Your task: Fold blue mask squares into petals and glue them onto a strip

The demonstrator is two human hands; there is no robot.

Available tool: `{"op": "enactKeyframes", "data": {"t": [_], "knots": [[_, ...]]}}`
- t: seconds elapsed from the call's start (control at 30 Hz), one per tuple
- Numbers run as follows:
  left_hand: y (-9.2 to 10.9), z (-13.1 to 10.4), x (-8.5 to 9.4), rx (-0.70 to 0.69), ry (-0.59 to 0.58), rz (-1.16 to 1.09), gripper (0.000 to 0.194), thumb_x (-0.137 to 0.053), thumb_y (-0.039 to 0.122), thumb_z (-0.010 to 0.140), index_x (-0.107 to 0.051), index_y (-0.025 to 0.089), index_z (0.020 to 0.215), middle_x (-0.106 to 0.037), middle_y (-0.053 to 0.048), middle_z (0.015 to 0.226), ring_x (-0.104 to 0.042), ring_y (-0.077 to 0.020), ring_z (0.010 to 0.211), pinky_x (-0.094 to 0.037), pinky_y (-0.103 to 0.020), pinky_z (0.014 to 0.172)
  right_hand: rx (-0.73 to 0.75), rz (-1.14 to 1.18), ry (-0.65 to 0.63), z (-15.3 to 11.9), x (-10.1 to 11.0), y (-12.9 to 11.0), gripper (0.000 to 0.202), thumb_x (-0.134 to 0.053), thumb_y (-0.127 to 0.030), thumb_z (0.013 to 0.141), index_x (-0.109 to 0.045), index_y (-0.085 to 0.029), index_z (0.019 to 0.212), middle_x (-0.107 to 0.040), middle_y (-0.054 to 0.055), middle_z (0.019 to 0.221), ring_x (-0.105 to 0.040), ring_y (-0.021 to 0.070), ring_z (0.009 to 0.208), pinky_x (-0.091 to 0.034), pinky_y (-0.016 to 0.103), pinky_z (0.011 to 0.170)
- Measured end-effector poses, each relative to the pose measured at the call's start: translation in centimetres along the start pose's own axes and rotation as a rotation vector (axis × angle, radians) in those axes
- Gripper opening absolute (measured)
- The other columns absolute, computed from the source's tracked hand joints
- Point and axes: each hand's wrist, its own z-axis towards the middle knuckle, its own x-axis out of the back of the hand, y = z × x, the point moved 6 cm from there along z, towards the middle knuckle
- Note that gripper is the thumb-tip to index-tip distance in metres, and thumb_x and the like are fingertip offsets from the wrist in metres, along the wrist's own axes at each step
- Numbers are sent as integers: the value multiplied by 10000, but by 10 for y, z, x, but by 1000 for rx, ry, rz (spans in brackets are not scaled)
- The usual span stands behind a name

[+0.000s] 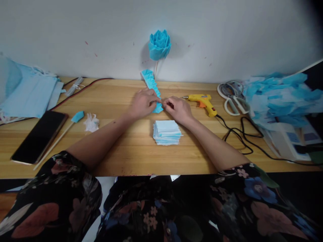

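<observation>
A light-blue ruffled strip of fabric [148, 76] lies on the table in front of me, running from the back edge down to between my hands. My left hand [144, 103] rests across it, thumb and forefinger pinched together at its right side. Close by, my right hand [178, 108] is closed with its fingertips together at the strip's lower right; anything inside them is too small to make out. Just below my hands sits a stack of cut white and light-blue fabric squares [167, 132]. A blue fabric flower [159, 45] on a thin stick stands at the wall.
On the right are a yellow glue gun [202, 101] with a black cord, scissors [236, 105], tape rolls [230, 89] and a blue-white fabric heap [280, 97]. Leftward lie a phone [40, 136], a blue-tipped stick [57, 143], a white scrap [91, 122] and light-blue masks [31, 90].
</observation>
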Motion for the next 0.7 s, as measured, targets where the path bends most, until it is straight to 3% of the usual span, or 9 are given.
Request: {"op": "enactKeyframes", "data": {"t": [0.3, 0.47, 0.7], "knots": [[0, 0, -3, 8, -23, 6, 316, -525, 178, 930, -831, 212, 1000, -732, -92, 1014, -645, -258, 1030, -477, -423, 928, 5, 45, 12, 0, -2, 6, 157, -581, -260, 948, -728, -211, 921, -786, 56, 1008, -660, 216, 903, -386, 318, 748], [1, 0, 0, 3, -12, -33, 305, -529, 172, 927, -825, 205, 992, -743, -100, 1022, -659, -258, 1013, -479, -417, 918, -39, 179, 55, 1, 2, 12, 167, -558, -306, 951, -664, -204, 873, -725, 25, 862, -587, 180, 764, -378, 308, 715], [-9, -1, 12, 100, 111, -142, 278, -525, 129, 926, -789, 211, 947, -770, -77, 1036, -685, -242, 1033, -497, -406, 962, -26, 406, 231, -3, 38, 29, 305, -534, -478, 999, -547, -235, 815, -587, -11, 744, -530, 160, 710, -436, 311, 718]]}}
